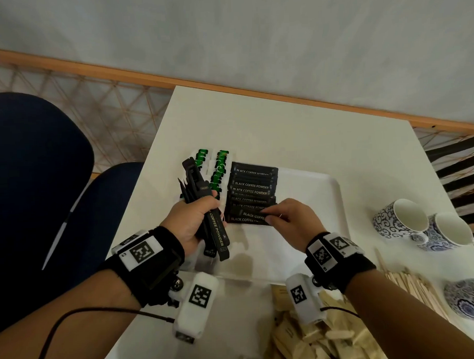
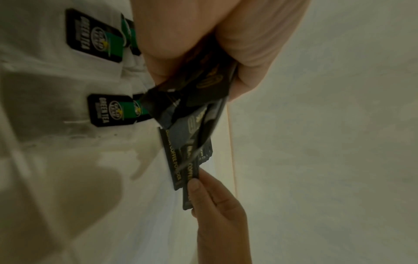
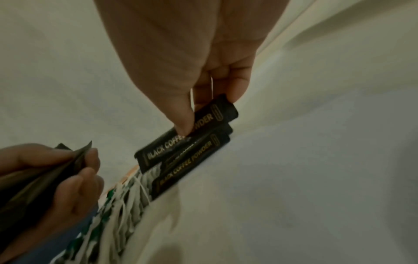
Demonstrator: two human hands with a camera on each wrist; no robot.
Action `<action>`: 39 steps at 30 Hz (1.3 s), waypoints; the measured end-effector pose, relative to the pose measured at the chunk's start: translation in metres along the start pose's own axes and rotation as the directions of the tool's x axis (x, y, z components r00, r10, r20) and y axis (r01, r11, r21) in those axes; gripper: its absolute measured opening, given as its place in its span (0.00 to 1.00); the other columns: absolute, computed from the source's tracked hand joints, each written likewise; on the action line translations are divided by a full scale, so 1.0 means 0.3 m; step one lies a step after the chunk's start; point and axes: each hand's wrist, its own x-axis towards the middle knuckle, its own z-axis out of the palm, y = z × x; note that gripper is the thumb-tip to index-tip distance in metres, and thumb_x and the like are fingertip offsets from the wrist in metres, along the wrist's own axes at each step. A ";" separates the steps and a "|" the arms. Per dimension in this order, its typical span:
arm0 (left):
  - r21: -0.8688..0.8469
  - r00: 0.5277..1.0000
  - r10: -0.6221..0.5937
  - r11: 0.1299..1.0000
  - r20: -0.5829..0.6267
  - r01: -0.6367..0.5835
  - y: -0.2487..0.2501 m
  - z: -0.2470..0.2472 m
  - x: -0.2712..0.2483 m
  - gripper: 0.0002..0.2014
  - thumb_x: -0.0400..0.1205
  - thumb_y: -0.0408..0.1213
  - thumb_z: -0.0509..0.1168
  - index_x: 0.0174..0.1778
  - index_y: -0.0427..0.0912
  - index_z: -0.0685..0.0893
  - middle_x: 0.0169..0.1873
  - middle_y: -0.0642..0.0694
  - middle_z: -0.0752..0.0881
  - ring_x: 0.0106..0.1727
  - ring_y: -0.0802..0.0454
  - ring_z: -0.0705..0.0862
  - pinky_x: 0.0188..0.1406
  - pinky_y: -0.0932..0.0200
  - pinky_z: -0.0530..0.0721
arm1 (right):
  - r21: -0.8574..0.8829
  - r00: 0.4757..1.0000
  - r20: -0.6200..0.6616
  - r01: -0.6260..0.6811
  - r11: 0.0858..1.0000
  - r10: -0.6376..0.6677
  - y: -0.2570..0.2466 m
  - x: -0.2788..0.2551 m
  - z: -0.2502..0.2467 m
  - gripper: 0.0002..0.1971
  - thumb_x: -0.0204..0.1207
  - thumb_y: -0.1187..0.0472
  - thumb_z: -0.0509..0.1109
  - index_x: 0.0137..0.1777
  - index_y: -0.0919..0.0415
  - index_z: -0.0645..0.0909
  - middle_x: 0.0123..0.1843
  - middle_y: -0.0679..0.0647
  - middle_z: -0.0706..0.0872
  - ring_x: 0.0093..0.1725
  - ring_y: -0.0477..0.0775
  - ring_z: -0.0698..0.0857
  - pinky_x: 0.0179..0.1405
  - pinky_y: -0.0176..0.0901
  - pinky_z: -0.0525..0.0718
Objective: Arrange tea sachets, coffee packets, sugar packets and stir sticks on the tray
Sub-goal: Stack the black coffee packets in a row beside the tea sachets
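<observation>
On the white tray (image 1: 311,193) lies a column of black coffee packets (image 1: 253,189), overlapping one another. Beside them at the tray's left stand two rows of green tea sachets (image 1: 219,169) (image 2: 97,34). My left hand (image 1: 197,221) grips a bundle of black coffee packets (image 1: 204,207) (image 2: 199,100) upright over the tray's left edge. My right hand (image 1: 283,218) (image 3: 203,100) pinches one black coffee packet (image 3: 187,137) (image 1: 252,214) at the near end of the column, thumb on top.
Tan sugar packets (image 1: 311,338) lie heaped at the table's near edge. Wooden stir sticks (image 1: 411,283) lie to the right of them. Blue patterned cups (image 1: 401,222) (image 1: 452,233) stand right of the tray, another (image 1: 468,300) nearer. A dark blue chair (image 1: 37,173) is at left.
</observation>
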 end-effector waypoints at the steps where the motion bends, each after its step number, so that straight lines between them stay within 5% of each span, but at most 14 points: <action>1: 0.004 1.000 0.001 1.000 -0.005 -0.001 0.001 0.001 -0.001 0.07 0.80 0.23 0.64 0.49 0.37 0.82 0.33 0.40 0.79 0.33 0.47 0.81 0.45 0.45 0.87 | -0.006 1.000 0.004 -0.003 1.000 0.003 0.007 -0.003 0.005 0.10 0.77 0.57 0.70 0.55 0.46 0.88 0.47 0.43 0.80 0.49 0.46 0.80 0.52 0.37 0.75; 8: 0.055 1.000 0.012 0.998 -0.025 -0.010 -0.003 -0.003 0.005 0.07 0.79 0.25 0.66 0.49 0.39 0.85 0.38 0.37 0.84 0.36 0.42 0.84 0.52 0.41 0.86 | -0.039 0.999 0.041 -0.003 0.999 0.005 -0.007 -0.006 0.044 0.09 0.75 0.55 0.70 0.52 0.42 0.88 0.49 0.39 0.84 0.51 0.44 0.81 0.55 0.40 0.80; 15: 0.085 0.998 0.034 0.996 -0.044 -0.030 -0.005 -0.014 0.006 0.07 0.79 0.26 0.67 0.51 0.37 0.85 0.33 0.39 0.84 0.31 0.47 0.83 0.28 0.58 0.86 | -0.151 0.994 -0.015 0.103 0.983 -0.107 -0.019 0.028 0.085 0.08 0.75 0.52 0.71 0.52 0.45 0.88 0.44 0.40 0.78 0.49 0.44 0.78 0.48 0.36 0.76; 22: 0.123 0.999 0.032 0.992 -0.019 -0.030 -0.010 -0.015 0.012 0.02 0.78 0.27 0.70 0.44 0.36 0.84 0.31 0.40 0.84 0.30 0.50 0.85 0.29 0.60 0.86 | -0.221 0.990 -0.051 0.117 0.968 -0.131 -0.037 0.039 0.088 0.06 0.76 0.51 0.70 0.51 0.46 0.86 0.42 0.41 0.76 0.48 0.46 0.77 0.44 0.36 0.73; 29: 0.124 1.000 0.021 0.992 -0.007 -0.020 -0.022 -0.007 0.015 0.07 0.76 0.27 0.71 0.49 0.37 0.85 0.36 0.40 0.86 0.35 0.48 0.86 0.36 0.55 0.86 | -0.208 0.985 -0.084 0.132 0.969 -0.152 -0.023 0.043 0.085 0.10 0.74 0.51 0.73 0.53 0.49 0.85 0.43 0.42 0.75 0.48 0.48 0.75 0.47 0.37 0.72; 35: 0.185 1.000 0.028 0.982 0.012 -0.029 -0.031 0.005 0.011 0.07 0.77 0.26 0.70 0.49 0.37 0.85 0.32 0.43 0.87 0.33 0.49 0.86 0.32 0.57 0.85 | -0.059 0.945 -0.211 0.244 0.968 -0.251 -0.041 0.034 0.060 0.06 0.78 0.54 0.70 0.51 0.52 0.87 0.40 0.43 0.79 0.45 0.47 0.78 0.48 0.40 0.77; 39: 0.248 0.998 0.017 0.968 0.056 -0.031 -0.041 0.019 0.000 0.09 0.77 0.27 0.70 0.52 0.37 0.85 0.36 0.42 0.87 0.34 0.49 0.86 0.34 0.57 0.84 | 0.208 0.990 -0.065 0.134 0.969 -0.123 -0.104 0.013 0.028 0.11 0.81 0.49 0.64 0.54 0.49 0.86 0.40 0.39 0.85 0.42 0.37 0.81 0.44 0.30 0.78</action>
